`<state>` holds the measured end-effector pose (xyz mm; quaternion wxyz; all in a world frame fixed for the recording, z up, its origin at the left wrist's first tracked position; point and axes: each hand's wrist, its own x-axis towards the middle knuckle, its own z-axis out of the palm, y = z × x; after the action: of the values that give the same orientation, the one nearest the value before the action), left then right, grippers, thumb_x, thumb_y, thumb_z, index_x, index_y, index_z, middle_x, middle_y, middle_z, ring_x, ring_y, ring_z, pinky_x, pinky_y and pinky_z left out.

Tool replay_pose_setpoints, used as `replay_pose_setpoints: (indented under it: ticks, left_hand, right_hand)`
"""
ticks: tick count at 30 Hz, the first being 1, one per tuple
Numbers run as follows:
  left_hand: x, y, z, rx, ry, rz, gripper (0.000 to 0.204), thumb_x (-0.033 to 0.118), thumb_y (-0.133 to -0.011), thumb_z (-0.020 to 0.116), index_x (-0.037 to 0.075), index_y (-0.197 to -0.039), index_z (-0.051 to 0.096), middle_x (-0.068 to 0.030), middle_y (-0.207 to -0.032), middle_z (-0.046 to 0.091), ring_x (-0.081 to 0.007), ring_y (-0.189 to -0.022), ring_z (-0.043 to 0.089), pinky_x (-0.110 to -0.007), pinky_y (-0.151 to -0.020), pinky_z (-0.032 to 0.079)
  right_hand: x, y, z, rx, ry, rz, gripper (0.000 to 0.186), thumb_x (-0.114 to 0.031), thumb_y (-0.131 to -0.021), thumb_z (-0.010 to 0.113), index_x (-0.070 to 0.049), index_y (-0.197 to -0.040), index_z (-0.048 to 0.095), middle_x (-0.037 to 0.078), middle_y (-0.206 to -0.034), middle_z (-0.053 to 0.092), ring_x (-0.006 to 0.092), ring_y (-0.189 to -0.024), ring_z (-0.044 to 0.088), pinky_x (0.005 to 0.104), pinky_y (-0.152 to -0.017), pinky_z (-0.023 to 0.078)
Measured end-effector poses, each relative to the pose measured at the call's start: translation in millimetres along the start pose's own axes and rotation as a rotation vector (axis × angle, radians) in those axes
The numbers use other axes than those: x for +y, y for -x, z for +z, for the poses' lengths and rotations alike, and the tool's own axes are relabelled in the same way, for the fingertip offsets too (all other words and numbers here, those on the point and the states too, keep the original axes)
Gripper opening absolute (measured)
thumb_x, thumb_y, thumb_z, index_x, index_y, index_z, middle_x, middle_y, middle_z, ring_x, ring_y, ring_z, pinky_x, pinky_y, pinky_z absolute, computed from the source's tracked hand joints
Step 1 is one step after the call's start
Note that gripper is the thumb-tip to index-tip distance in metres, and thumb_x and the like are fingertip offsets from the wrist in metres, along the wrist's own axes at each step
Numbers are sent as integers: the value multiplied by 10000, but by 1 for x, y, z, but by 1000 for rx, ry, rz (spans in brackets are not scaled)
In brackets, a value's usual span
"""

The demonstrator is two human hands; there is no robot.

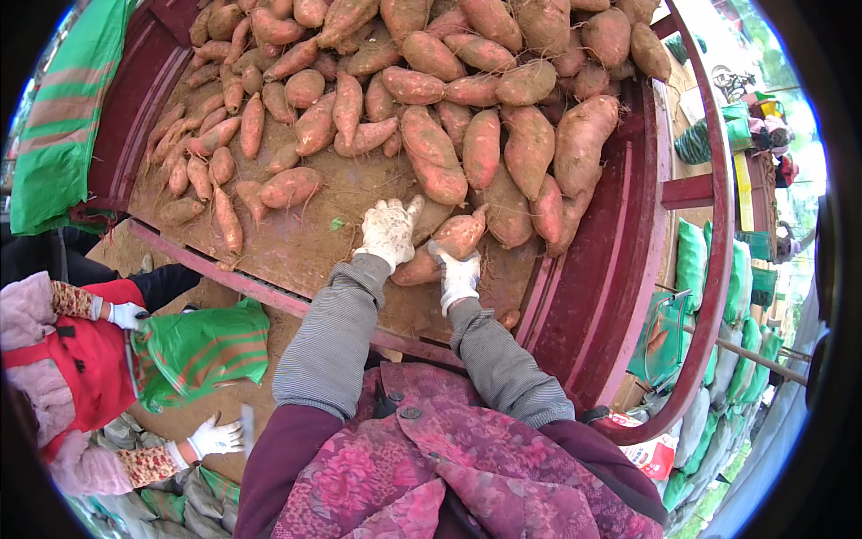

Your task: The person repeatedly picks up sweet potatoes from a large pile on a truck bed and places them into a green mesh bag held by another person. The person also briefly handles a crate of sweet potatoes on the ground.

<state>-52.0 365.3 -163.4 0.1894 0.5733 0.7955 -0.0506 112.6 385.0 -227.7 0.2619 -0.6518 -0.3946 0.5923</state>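
Both of my hands wear soiled white gloves at the near edge of a sweet potato heap. A reddish, soil-covered sweet potato [461, 233] lies slanted between them on the truck bed. On its near side, my right hand [459, 277] is closed against it, with the fingertips over its skin. My left hand [390, 233] lies just to its left, fingers apart, holding nothing. Larger sweet potatoes [431, 154] are piled beyond my hands. Smaller ones [289, 188] lie loose farther left.
Dark red metal sides [593, 278] and a curved rail [721, 225] bound the bed. At left, a co-worker with white gloves [215, 437] holds a green striped sack [202, 350]. Filled green sacks [691, 260] stand outside on the right. Another green sack [72, 117] hangs over the left side.
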Motion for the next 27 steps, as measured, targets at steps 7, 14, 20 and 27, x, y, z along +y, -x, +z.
replay_pose_setpoints:
  ticks: [7, 14, 20, 27]
  left_hand:
    - [-56, 68, 36, -69, 1125, -153, 799, 183, -617, 832, 3, -1355, 585, -191, -1216, 698, -289, -1144, 658, -382, -984, 513]
    - [-77, 268, 102, 224, 2468, -112, 875, 172, -751, 797, 17, -1518, 404, -99, -1459, 544, -264, -1315, 539, -410, -1150, 411]
    - [-94, 406, 112, 814, 2598, -140, 789, 281, -815, 768, 42, -1486, 431, -122, -1446, 542, -293, -1325, 539, -471, -1165, 403]
    - [-125, 497, 129, 1271, 2521, -193, 912, 501, -780, 781, 53, -1487, 418, -131, -1459, 524, -319, -1313, 539, -488, -1137, 422]
  right_hand:
    - [-3, 29, -41, -375, -339, 129, 402, -196, -817, 792, -25, -1154, 655, 62, -1069, 685, 215, -975, 656, 373, -907, 529]
    - [-17, 127, 5, -1101, -367, 295, 650, -289, -820, 767, 21, -1348, 552, 141, -1264, 650, 290, -1165, 636, 451, -1064, 505]
    - [-19, 231, 95, -1451, -134, 357, 738, -357, -800, 775, 16, -1384, 524, 131, -1282, 639, 267, -1187, 623, 415, -1056, 496]
    - [-2, 335, 175, -1591, 4, 637, 706, -352, -850, 750, 14, -1401, 505, 168, -1335, 619, 298, -1188, 635, 450, -1076, 491]
